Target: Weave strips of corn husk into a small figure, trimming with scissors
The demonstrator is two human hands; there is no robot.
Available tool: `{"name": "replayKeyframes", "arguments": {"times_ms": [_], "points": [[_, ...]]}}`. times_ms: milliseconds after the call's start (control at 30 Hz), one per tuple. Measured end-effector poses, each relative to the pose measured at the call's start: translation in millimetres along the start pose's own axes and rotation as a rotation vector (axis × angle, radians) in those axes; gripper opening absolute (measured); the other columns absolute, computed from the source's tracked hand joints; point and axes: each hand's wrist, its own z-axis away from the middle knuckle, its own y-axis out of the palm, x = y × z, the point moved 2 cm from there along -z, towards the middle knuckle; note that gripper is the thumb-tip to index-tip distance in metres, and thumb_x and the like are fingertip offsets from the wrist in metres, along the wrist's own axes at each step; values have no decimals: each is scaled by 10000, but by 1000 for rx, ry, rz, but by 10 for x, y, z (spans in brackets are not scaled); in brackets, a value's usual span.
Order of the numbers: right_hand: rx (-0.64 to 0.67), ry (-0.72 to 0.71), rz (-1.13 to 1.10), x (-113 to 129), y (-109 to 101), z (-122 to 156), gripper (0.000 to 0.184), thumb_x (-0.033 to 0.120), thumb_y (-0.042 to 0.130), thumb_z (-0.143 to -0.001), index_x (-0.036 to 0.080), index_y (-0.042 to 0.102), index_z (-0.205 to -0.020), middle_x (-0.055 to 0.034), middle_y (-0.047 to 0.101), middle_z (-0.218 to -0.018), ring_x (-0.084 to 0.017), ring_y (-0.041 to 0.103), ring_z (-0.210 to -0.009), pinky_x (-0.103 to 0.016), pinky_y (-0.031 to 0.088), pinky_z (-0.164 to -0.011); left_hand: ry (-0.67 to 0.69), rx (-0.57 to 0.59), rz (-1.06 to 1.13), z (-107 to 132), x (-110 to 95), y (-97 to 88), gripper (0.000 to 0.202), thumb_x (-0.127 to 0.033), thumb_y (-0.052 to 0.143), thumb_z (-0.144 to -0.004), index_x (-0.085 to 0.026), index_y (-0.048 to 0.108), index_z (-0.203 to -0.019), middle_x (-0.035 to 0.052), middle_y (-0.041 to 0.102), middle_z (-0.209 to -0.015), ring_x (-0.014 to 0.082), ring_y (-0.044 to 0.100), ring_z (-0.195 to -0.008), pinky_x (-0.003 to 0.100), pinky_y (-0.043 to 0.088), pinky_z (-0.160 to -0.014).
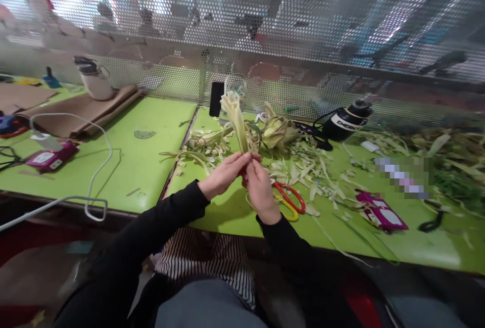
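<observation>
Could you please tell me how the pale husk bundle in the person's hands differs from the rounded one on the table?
The held husk bundle is long and narrow, flaring at its far end; the rounded husk bundle is broader and bulging.
The held husk bundle is gripped by the left hand and right hand; the rounded husk bundle lies untouched among scraps.
Both are pale yellowish green.

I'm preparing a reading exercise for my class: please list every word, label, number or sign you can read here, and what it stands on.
"ENERG", on the black bottle; any further letters are unclear.
Left purple device, right purple device: any markings are too blurred to read.
Pixelated patch: unreadable.
</observation>
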Motion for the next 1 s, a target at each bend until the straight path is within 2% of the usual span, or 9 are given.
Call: {"name": "replayKeyframes", "arguments": {"times_ms": [100, 200, 267, 333, 400, 500, 600, 900, 1000], "points": [[-76, 48, -41, 43, 48, 37, 462, 631, 336, -953, 225, 549, -1009, 65, 356, -566, -122, 361, -446, -254, 311, -403, -58, 13, 90, -19, 8, -17, 330, -370, 455, -979, -116, 665, -1002, 32, 610, -793, 91, 539, -627, 181, 424, -540], [-34, 51, 2, 199, -59, 70, 436, 630, 460, -911, 220, 607, -907, 14, 519, -609, -147, 495, -521, -275, 402, -470, -79, 33, 114, -27, -66, -120, 313, -344, 458, -978, -115, 667, -938, 9, 572, -693, 86, 518, -565, 185, 442, -546], [14, -19, 217, 333, -199, 52, 391, 604, 575, -862, 219, 634, -832, -21, 628, -676, -170, 559, -585, -298, 445, -536, -85, -15, 129, -39, -116, -190, 261, -301, 493, -966, -113, 646, -871, 16, 589, -709, 84, 554, -609, 185, 482, -626], [-95, -105, 343, 442, -360, -8, 356, 568, 611, -856, 219, 618, -784, -31, 659, -717, -171, 572, -608, -303, 461, -572, -119, -67, 146, -50, -142, -229, 221, -281, 533, -948, -116, 613, -825, 19, 596, -728, 86, 582, -644, 203, 509, -696], [-182, -167, 369, 493, -455, -97, 320, 538, 627, -854, 221, 609, -811, -41, 678, -773, -174, 586, -646, -304, 475, -609, -165, -58, 161, -57, -139, -219, 218, -297, 545, -941, -128, 583, -810, -4, 547, -690, 80, 549, -585, 205, 505, -643], [-175, -176, 325, 470, -445, -242, 285, 499, 639, -847, 216, 603, -832, -46, 689, -802, -177, 598, -671, -304, 486, -643, -186, -16, 182, -59, -97, -160, 245, -305, 521, -944, -150, 524, -755, -54, 401, -610, 48, 375, -460, 146, 364, -463], [-114, -122, 244, 393, -357, -330, 279, 481, 638, -841, 214, 587, -780, -25, 675, -723, -170, 589, -631, -306, 486, -654, -197, -29, 169, -65, -29, -131, 279, -307, 497, -945, -163, 468, -708, -77, 291, -582, 40, 234, -431, 131, 217, -402], [-2, 57, -90, 187, -269, -391, 301, 470, 650, -832, 201, 577, -719, 34, 572, -571, -103, 426, -498, -260, 381, -521, -232, -21, 262, -74, 42, -178, 277, -298, 364, -955, -159, 485, -748, -73, 282, -581, 48, 211, -435, 142, 229, -413], [18, 48, -98, 197, -286, -387, 258, 430, 666, -821, 202, 586, -733, 33, 576, -575, -109, 458, -515, -263, 410, -546, -202, -19, 227, -55, 48, -163, 271, -315, 371, -963, -158, 488, -777, -67, 318, -595, 43, 235, -441, 143, 249, -425]]}}
